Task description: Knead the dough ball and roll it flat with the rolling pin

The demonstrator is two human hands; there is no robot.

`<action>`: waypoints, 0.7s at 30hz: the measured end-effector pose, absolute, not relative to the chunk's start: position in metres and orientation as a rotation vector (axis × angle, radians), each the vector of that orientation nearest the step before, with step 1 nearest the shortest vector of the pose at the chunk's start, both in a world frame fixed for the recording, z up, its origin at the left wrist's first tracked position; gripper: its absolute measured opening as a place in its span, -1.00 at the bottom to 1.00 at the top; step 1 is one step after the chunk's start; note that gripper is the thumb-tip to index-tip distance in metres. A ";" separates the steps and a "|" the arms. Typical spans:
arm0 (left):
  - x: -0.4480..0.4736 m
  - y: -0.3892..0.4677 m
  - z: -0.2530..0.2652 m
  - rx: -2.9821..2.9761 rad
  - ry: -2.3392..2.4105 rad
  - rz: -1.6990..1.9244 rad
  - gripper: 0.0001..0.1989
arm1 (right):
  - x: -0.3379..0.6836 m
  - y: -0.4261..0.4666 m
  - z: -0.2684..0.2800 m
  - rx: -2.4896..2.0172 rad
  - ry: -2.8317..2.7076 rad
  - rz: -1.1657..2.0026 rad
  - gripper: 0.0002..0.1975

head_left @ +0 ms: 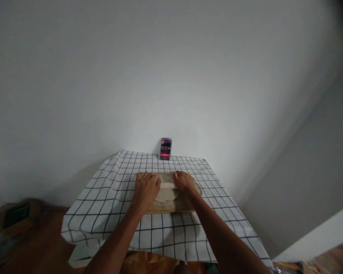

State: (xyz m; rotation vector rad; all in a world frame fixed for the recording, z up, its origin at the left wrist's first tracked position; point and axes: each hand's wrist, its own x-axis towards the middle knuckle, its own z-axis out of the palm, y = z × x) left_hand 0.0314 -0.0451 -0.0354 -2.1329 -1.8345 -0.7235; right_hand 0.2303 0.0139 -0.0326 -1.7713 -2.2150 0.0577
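Observation:
A pale rolling pin (pixel 168 185) lies across a flat sheet of dough (pixel 167 195) on a floured wooden board (pixel 167 208). My left hand (pixel 148 185) is over the pin's left end, its fingers curled forward over it. At the other end, my right hand (pixel 185 181) grips the pin in the same way. Only the stretch of pin between my hands shows, because both ends are hidden under them. Part of the dough's outline is covered by my hands.
Under the board is a table with a white, black-checked cloth (pixel 103 194). A blurred, dark upright screen (pixel 165 149) leans against the wall (pixel 171 76) at the back. A dark boxy object (pixel 17 215) stands low at the left, and brown material (pixel 148 262) shows at the front.

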 end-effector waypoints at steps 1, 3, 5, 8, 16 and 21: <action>0.032 -0.043 -0.034 -2.130 -1.851 -0.723 -0.64 | 0.230 0.021 -0.032 -1.800 -2.213 0.073 -0.45; 0.032 -0.042 -0.033 -2.130 -1.876 -0.718 -0.65 | 0.228 0.033 -0.030 -1.844 -2.205 0.122 -0.45; 0.034 -0.041 -0.032 -2.105 -1.944 -0.698 -0.64 | 0.227 0.044 -0.028 -1.842 -2.216 0.168 -0.44; 0.036 -0.037 -0.030 -2.052 -2.085 -0.653 -0.59 | 0.224 0.060 -0.027 -1.832 -2.251 0.227 -0.45; 0.040 -0.032 -0.022 -2.069 -2.107 -0.642 -0.62 | 0.210 0.090 -0.021 -1.822 -2.325 0.286 -0.45; 0.041 -0.038 -0.020 -2.081 -2.147 -0.585 -0.66 | 0.212 0.084 -0.018 -1.806 -2.373 0.288 -0.54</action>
